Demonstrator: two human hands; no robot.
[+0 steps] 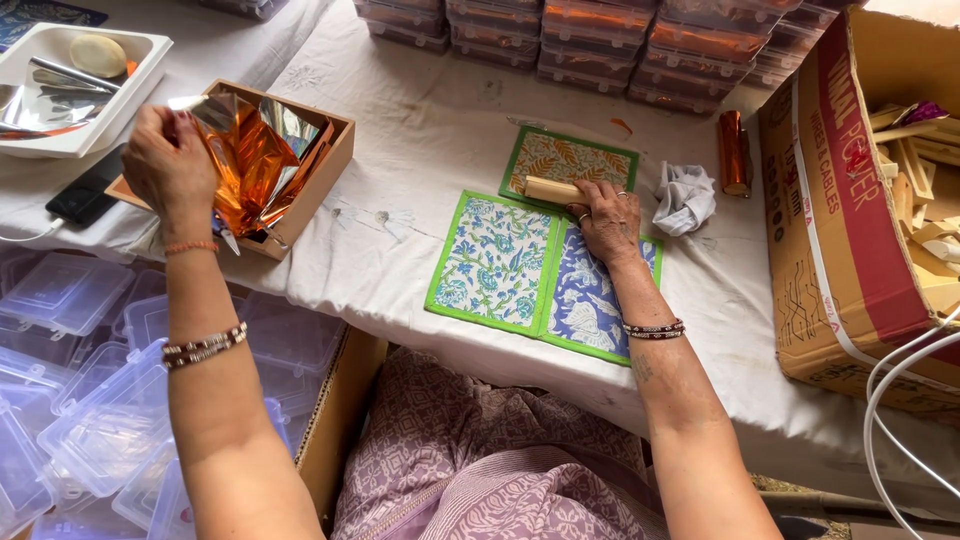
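Head view, looking straight down: the left hand point(165, 160) is up over the small brown cardboard box point(335, 150) at the left of the table point(430, 130), fingers pinched shut on a crinkled sheet of orange foil point(245, 150) that rises out of that box. Across the way, the right hand point(607, 218) lies on the printed cloth panels, fingers curled around one end of a pale wooden block point(550, 189), which lies flat where the panels meet. Three panels there, all green-edged: a blue floral one point(490, 262) on the left, a purple-blue one point(590, 300) touching it under the wrist, and a green and orange leaf one point(570, 155) just behind the block. A crumpled white cloth point(685, 195) sits just beside the right hand, and an upright roll of orange foil point(733, 152) stands near it. Big cardboard carton point(830, 220) at the right edge holds wooden pieces. Stacked clear plastic boxes point(600, 40) line the far side of the table; empty clear containers point(90, 400) pile up below on the left. White tray point(130, 90) with metal tools, top left corner, a dark phone point(85, 195) beside it.
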